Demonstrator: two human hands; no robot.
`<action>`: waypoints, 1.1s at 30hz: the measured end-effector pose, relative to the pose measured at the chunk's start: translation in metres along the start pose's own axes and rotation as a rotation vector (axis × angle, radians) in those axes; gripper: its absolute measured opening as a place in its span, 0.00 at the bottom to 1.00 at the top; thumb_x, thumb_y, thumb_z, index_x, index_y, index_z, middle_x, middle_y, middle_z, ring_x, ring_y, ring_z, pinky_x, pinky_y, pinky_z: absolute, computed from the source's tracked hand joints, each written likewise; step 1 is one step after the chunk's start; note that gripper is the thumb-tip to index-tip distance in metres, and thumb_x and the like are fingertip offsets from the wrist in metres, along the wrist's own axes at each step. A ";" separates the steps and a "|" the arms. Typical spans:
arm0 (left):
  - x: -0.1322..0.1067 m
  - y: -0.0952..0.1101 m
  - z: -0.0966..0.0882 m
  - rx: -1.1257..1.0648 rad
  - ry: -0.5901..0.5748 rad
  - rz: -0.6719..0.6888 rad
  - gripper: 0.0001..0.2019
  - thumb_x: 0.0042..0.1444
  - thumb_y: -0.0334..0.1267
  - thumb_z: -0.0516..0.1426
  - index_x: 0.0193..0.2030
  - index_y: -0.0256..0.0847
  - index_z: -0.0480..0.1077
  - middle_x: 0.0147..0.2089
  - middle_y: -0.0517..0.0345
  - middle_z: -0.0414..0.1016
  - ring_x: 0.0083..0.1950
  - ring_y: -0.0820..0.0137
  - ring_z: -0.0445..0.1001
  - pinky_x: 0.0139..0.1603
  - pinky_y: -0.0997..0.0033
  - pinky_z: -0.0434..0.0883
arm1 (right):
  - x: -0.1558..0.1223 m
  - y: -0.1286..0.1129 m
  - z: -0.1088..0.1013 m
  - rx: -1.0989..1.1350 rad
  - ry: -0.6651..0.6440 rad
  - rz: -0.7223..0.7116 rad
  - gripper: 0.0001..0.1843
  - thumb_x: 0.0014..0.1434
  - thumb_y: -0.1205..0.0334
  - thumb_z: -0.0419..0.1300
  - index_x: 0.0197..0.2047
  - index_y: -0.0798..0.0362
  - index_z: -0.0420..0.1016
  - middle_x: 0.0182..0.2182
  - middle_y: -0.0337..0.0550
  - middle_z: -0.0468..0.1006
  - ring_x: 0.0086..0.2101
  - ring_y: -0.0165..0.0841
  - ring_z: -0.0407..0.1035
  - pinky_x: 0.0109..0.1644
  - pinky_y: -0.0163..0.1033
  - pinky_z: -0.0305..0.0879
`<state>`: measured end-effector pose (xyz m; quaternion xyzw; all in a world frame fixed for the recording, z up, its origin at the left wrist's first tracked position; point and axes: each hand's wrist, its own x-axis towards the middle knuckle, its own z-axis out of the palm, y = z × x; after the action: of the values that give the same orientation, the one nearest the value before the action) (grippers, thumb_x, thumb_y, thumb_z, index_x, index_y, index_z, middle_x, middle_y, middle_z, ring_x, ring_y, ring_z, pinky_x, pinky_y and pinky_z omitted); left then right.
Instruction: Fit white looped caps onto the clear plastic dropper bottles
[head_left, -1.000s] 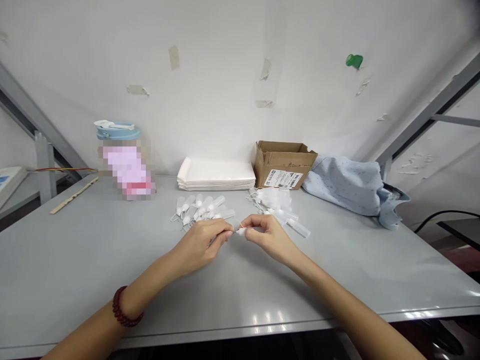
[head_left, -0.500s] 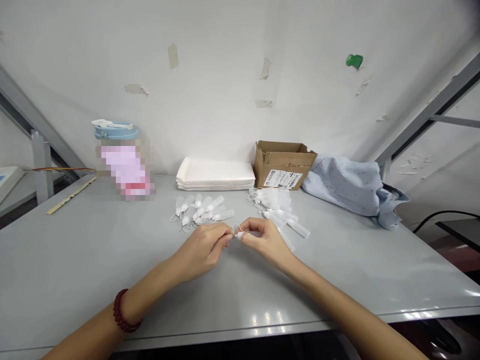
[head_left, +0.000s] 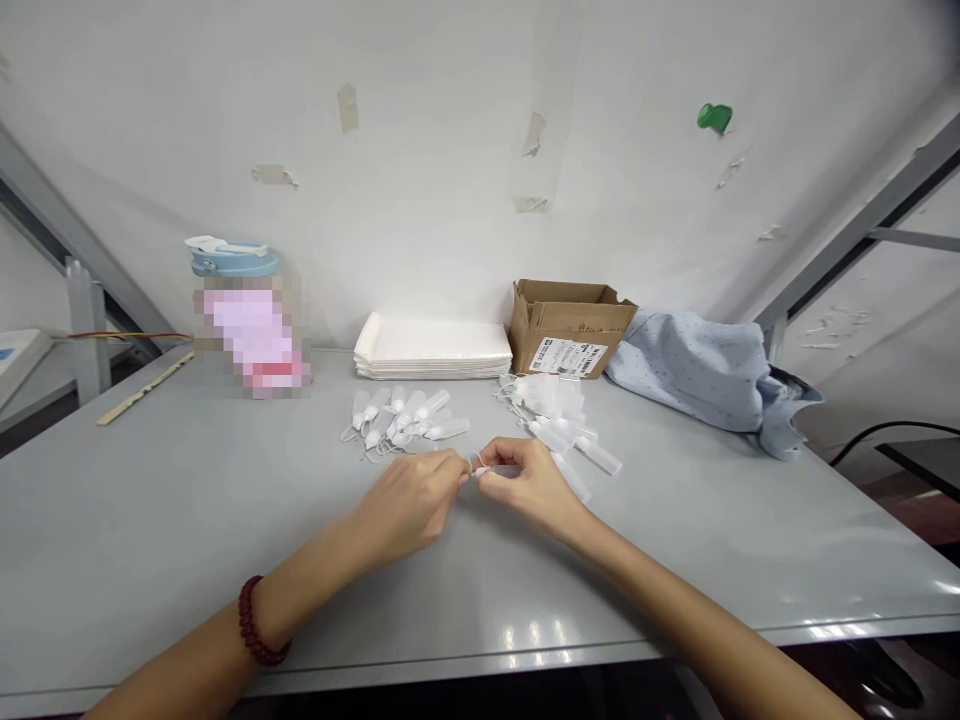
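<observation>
Small translucent plastic squeeze bottles lie about my hands, with thin white loops at their necks. My right hand (head_left: pixel 531 478) is closed around one such squeeze bottle (head_left: pixel 504 470), its white neck end pointing left. Against that end, my left hand (head_left: pixel 421 492) is closed in a pinch; its fingertips hide most of what they grip, apparently the cap. A thin white loop arches between the two hands. Beyond my left hand is one bottle pile (head_left: pixel 409 412). Another pile (head_left: pixel 551 400) spreads beyond and beside my right hand.
Against the wall stand a stack of white envelopes (head_left: pixel 435 350) and an open cardboard box (head_left: pixel 574 325). Pale blue cloth (head_left: pixel 686 370) lies to the right. At the left are a blue-lidded container (head_left: pixel 234 260), blurred below, and a thin wooden strip (head_left: pixel 146 388). The grey table (head_left: pixel 420 610) has a front edge.
My left hand has turned at the bottle's end, showing more of its back, and its wrist has shifted slightly right. More of the bottle's body shows in my right hand, which stays in place.
</observation>
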<state>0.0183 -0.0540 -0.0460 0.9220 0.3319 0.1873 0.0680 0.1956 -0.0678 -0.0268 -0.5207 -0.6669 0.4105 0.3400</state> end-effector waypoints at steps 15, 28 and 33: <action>0.011 -0.008 0.000 0.616 0.176 0.084 0.13 0.61 0.29 0.47 0.26 0.37 0.64 0.26 0.55 0.68 0.26 0.65 0.67 0.25 0.67 0.61 | 0.004 -0.004 -0.081 -0.854 -0.053 0.138 0.18 0.58 0.51 0.52 0.22 0.53 0.66 0.21 0.42 0.70 0.21 0.29 0.60 0.24 0.35 0.49; 0.011 -0.002 0.003 0.522 0.118 -0.023 0.15 0.63 0.32 0.46 0.27 0.35 0.67 0.26 0.50 0.70 0.28 0.62 0.71 0.26 0.67 0.63 | -0.002 -0.006 -0.065 -1.026 -0.188 0.135 0.19 0.44 0.69 0.58 0.12 0.52 0.51 0.15 0.38 0.59 0.16 0.26 0.51 0.22 0.36 0.42; 0.009 0.001 0.001 0.455 0.114 0.013 0.15 0.63 0.33 0.47 0.26 0.36 0.66 0.25 0.53 0.70 0.27 0.64 0.71 0.25 0.68 0.63 | -0.002 -0.005 -0.065 -0.824 -0.177 0.022 0.17 0.49 0.66 0.56 0.15 0.52 0.52 0.15 0.36 0.58 0.18 0.26 0.48 0.23 0.36 0.43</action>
<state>0.0258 -0.0493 -0.0436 0.9036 0.3631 0.1598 -0.1618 0.2515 -0.0581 0.0052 -0.5829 -0.7963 0.1564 0.0403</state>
